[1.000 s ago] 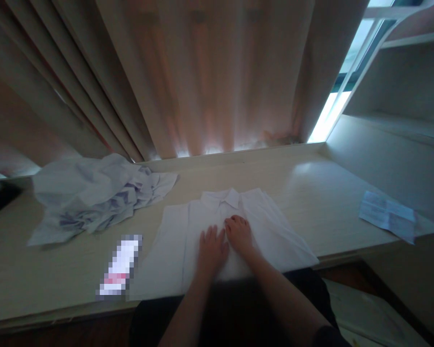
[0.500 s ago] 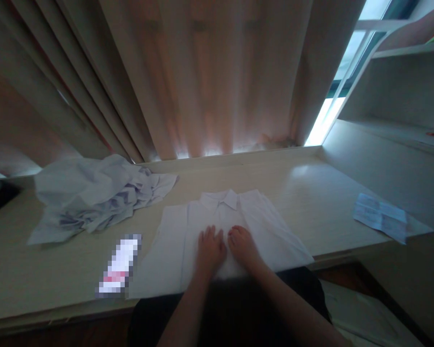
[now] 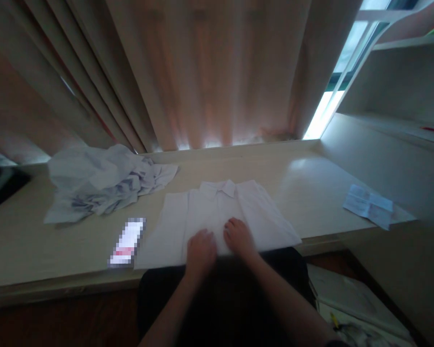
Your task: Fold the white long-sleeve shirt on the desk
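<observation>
On the pale wooden desk (image 3: 311, 193), near its front edge, lies a white collared shirt (image 3: 217, 212), spread flat with its collar pointing away from the person and its sleeves folded in along the sides; both bare hands rest on the shirt's lower hem, side by side and almost touching; the left hand (image 3: 200, 250) lies palm down with fingers loosely curled over the near edge of the cloth, though the blur makes it impossible to tell whether it grips the hem or merely presses it; the right hand (image 3: 238, 236) lies flat, fingers together and pointing toward the collar, pressed onto the fabric just right of the shirt's middle; left of the shirt, just beside its edge, sits a small pixelated flat object (image 3: 127, 242); farther left of the shirt and toward the back of the desk, a crumpled heap of pale garments (image 3: 104, 180) lies well apart from the hands; right of the shirt, well apart near the desk's right end, lies a folded paper sheet (image 3: 369, 207); behind the shirt, beyond the desk's rear edge, hang pleated curtains (image 3: 202, 72); right of the curtains stands a white shelf unit (image 3: 401, 82).
</observation>
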### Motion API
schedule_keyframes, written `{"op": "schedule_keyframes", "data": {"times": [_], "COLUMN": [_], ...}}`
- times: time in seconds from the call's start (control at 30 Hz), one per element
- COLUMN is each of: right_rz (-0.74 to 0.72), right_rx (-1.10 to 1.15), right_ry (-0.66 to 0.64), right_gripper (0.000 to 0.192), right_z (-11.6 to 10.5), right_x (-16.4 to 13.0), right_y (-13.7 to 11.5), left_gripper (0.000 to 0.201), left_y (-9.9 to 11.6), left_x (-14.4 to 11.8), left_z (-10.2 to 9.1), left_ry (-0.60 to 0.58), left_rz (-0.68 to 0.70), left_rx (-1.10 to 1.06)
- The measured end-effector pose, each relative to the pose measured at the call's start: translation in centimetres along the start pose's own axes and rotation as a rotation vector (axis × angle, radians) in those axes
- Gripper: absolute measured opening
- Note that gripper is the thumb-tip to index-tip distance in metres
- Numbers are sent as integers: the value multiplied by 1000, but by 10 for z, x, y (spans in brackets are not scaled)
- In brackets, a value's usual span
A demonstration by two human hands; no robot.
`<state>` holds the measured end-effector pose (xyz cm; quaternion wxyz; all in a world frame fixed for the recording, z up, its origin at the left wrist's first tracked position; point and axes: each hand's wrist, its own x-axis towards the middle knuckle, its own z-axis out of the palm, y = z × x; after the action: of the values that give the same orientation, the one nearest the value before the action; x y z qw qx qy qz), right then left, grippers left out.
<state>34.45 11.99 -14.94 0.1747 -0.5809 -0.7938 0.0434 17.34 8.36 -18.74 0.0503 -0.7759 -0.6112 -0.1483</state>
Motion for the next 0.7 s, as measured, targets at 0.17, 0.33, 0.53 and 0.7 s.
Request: {"op": "schedule_keyframes", "data": {"times": [0.17,0.33,0.53,0.7], "right_rz": [-3,-5,7,6], "right_rx": [6,11,18,19], "right_ry": [-10,-4,-34,-42], "right_gripper": [20,23,25,25], "right_z": [2,0,-1,2], "right_x": [-2,-2,-1,-1], "right_y": [-1,-1,-1,1], "left_gripper": [43,54,65,71], "left_y": [-11,-7,-10,-7], "left_x": [-31,-30,-31,-27], "left_z": [-1,-5,-6,-5], "left_ry": [14,-24,-66,-104], "left_rz": [8,-13,21,12], "left_rx": [45,29,12,9]}}
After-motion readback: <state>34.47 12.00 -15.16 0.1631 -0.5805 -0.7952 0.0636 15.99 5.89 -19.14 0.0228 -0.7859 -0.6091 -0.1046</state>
